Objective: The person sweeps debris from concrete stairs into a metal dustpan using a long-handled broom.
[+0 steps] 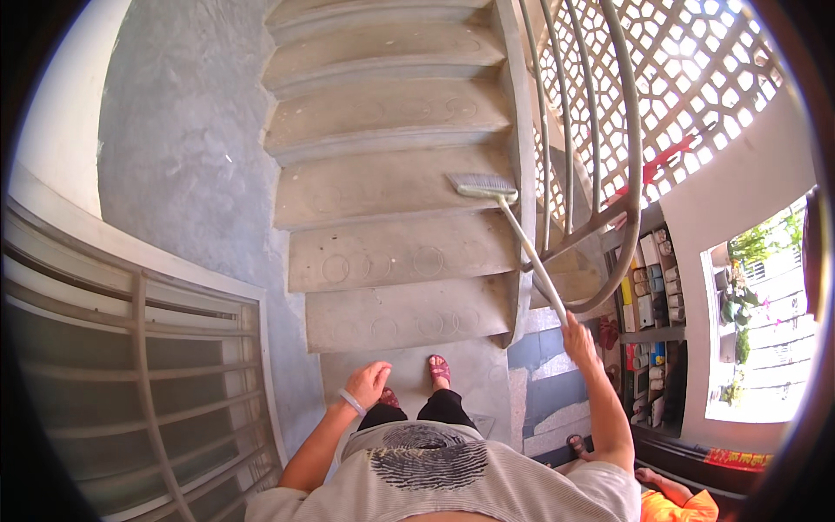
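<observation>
My right hand (pixel 579 342) grips the pale handle of a broom (pixel 531 251) near its lower end in the picture. The broom's head (pixel 486 187) lies over a concrete stair tread (pixel 391 186), with its grey bristles pointing left, close to the stair's right side. My left hand (pixel 369 383), with a bangle (pixel 353 402) on the wrist, hangs in front of my waist. Its fingers are curled together, and nothing shows in them. My feet, in dark red sandals (pixel 439 369), stand on the landing below the stairs.
A metal handrail (pixel 633 215) curves along the stair's right side. At left are a grey wall (pixel 176 130) and a barred window (pixel 140 365). Right of me stands a shoe rack (pixel 652 326) with shoes and boxes. A person in an orange top (pixel 682 507) is at lower right.
</observation>
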Tool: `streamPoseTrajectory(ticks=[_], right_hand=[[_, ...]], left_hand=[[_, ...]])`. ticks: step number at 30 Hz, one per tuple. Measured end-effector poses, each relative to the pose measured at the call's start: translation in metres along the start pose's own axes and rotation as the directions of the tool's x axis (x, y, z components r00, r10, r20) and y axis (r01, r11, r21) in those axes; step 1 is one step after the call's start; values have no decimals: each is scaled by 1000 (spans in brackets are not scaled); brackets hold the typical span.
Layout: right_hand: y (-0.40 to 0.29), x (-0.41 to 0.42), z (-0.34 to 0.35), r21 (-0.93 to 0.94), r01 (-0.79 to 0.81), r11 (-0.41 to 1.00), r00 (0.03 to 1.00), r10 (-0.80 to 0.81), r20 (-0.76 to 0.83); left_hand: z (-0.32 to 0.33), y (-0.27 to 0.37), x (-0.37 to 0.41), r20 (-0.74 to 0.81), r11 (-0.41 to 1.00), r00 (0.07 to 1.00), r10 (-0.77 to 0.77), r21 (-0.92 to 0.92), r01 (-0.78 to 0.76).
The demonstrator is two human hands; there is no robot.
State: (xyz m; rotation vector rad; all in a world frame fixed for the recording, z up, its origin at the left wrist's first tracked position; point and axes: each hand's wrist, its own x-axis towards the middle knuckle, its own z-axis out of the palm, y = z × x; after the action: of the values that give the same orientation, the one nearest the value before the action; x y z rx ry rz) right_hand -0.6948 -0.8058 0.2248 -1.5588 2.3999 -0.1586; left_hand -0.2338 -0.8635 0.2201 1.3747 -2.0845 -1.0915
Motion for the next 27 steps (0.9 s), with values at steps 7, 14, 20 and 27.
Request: streamPoseTrajectory(ticks=[7, 14, 20, 27], right_hand=[[-53, -152, -28, 273, -429, 861, 883, 335, 329], [-129, -175, -5, 199, -174, 964, 935, 99, 339], [-201, -104, 36, 107, 283, 953, 893, -302, 335], [-315, 15, 128, -50, 447, 893, 856, -411, 313]], left_hand=[[-43, -45, -67, 180, 985, 982, -65, 167, 35], [-71, -86, -156, 18, 970, 982, -187, 161, 182], [-69, -100, -225, -197, 923, 915, -352, 87, 374], [-56, -80, -256, -227, 850, 833, -504, 36, 525]])
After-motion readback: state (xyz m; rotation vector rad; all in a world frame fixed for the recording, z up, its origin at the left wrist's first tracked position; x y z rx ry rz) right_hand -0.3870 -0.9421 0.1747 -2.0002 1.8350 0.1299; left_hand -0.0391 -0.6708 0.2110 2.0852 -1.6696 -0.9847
